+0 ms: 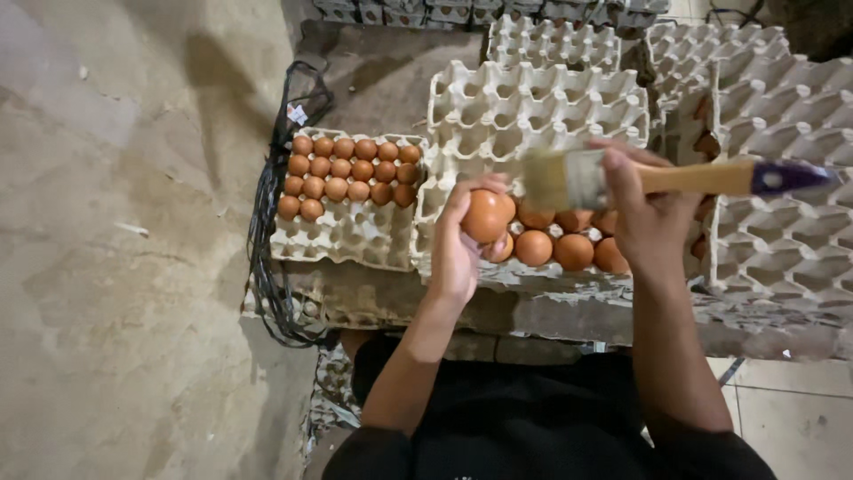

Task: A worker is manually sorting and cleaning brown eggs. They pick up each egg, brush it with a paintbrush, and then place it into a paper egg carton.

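Observation:
My left hand [458, 253] grips a brown egg [485, 216], lifted just above a grey pulp egg tray [462, 267] that carries a short row of brown eggs [573, 251]. My right hand [649, 218] is closed around a flat paintbrush [569, 180] with pale bristles, a wooden handle and a purple end [786, 176]. The bristles sit a little right of the held egg, not clearly touching it. A second tray [351, 240] to the left bears several rows of brown eggs [348, 171] in its far half.
Stacks of empty pulp trays [533, 107] stand behind and to the right [782, 178]. Black cords [267, 222] hang beside the left tray. The trays rest on a worn ledge [382, 302]. Bare concrete floor [115, 267] lies left, with pale tiles [791, 409] at lower right.

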